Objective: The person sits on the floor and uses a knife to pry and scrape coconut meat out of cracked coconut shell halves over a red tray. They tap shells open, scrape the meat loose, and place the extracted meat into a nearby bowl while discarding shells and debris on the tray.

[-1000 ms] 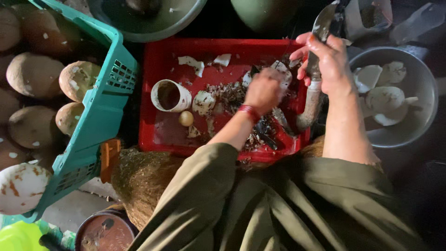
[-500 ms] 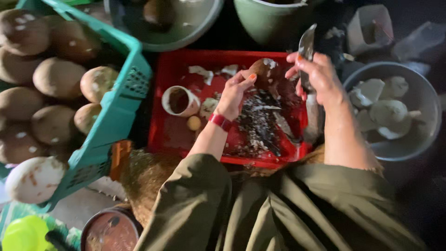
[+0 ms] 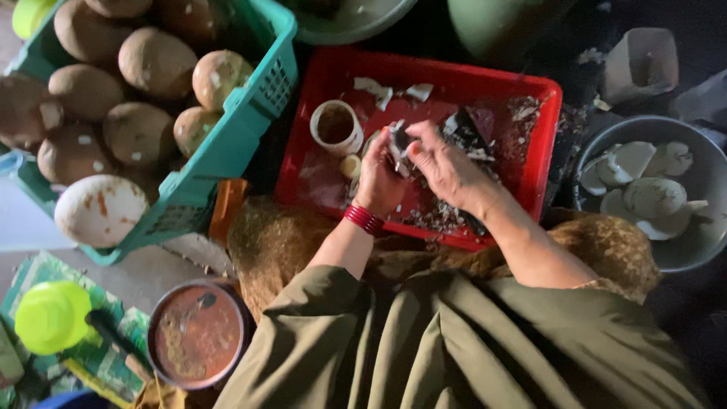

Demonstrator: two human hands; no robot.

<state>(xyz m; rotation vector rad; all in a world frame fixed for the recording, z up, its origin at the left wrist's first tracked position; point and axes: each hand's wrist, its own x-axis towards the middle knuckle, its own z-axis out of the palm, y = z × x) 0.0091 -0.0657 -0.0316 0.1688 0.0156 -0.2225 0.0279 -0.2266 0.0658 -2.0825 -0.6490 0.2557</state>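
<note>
1. Two bare hands work together over a red plastic tray [image 3: 545, 144] strewn with dark shavings and white scraps.
2. The left hand [image 3: 381, 173], a red bangle [image 3: 364, 219] at its wrist, is closed around a small dark-skinned coconut piece [image 3: 399, 141], held just above the tray floor.
3. The right hand [image 3: 448, 165] is curled about the handle of a knife [image 3: 463, 126], its dark blade lying against the piece; the fingers hide most of the handle.
4. A white coconut half-shell cup [image 3: 336, 127] sits upright in the tray's left part, a small pale round bit [image 3: 350, 166] just beside it.
5. Left of the tray, a teal crate [image 3: 250, 113] holds brown husked coconuts [image 3: 148, 60]; one whitish coconut [image 3: 101, 210] rests against its outer wall.
6. To the right, a grey metal bowl [image 3: 708, 231] holds peeled white coconut pieces [image 3: 653, 197].
7. Near the bottom left stand a round pot of reddish-brown liquid [image 3: 198, 333] and a lime-green lid [image 3: 50, 316].
</note>
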